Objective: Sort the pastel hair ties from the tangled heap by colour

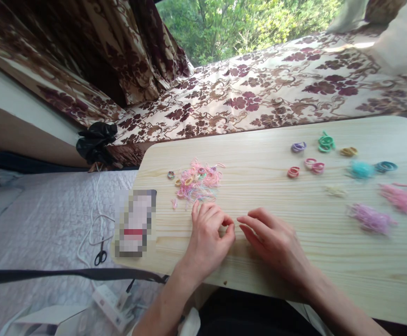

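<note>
My left hand [208, 235] is over the near part of the wooden table, thumb and forefinger pinched together. Whatever may be between those fingertips is too small to make out. Just to its right, my right hand [273, 238] reaches in with fingers stretched and slightly apart, its tips close to the left hand's pinch but not touching it. Beyond the left hand lies a mixed pile of small elastic bands [201, 182], mostly pink, with some thicker hair ties among them. A dark multicoloured hair tie [170, 174] sits left of the pile.
On the table's [259, 186] right are colour groups: purple hair ties [298, 147], green hair ties [326, 142], red hair ties [293, 172], turquoise bands [361, 169], pink bands [402, 198] and lilac bands [372, 218]. A pixelated phone-like object [136, 223] lies left; scissors [100, 257] lie beyond the edge.
</note>
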Demonstrator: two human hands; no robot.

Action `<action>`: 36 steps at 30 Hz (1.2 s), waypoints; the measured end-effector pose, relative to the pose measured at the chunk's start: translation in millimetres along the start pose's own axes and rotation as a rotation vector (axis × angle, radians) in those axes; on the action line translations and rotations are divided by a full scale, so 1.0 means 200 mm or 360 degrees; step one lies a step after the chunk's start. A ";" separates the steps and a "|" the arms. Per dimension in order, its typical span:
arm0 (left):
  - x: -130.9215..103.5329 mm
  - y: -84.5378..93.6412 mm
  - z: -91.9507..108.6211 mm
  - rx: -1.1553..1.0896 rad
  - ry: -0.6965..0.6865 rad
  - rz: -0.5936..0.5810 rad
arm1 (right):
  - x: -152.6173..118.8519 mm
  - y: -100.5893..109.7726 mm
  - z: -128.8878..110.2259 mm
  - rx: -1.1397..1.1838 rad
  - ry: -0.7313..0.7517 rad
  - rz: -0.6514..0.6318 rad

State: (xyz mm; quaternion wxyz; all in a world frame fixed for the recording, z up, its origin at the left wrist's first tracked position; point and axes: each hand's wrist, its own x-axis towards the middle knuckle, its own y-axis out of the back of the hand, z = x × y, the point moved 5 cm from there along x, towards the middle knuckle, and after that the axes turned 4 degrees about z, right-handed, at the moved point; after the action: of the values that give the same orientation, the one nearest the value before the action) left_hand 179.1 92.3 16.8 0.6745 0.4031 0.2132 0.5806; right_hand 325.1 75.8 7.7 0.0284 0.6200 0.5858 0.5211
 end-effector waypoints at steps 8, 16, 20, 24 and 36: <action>0.00 0.02 -0.01 -0.0057 0.0027 0.0060 | 0.02 0.01 0.03 0.0314 -0.0231 -0.0018; 0.00 0.02 0.02 -0.0063 -0.0090 0.0124 | 0.02 0.00 0.09 0.0586 -0.0500 -0.0124; 0.01 0.00 0.04 -0.0017 -0.0135 0.0148 | 0.03 0.00 0.09 0.0635 -0.0533 -0.0159; 0.02 -0.01 0.04 -0.0020 -0.0137 0.0144 | 0.03 0.00 0.09 0.0681 -0.0557 -0.0165; 0.02 0.01 0.02 -0.0070 -0.0086 0.0202 | 0.04 0.02 0.10 0.0651 -0.0614 -0.0197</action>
State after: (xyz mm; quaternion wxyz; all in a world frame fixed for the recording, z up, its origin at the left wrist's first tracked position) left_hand 181.6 94.2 21.9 0.6505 0.4163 0.1561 0.6158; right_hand 340.0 92.0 6.5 0.0455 0.6635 0.6994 0.2618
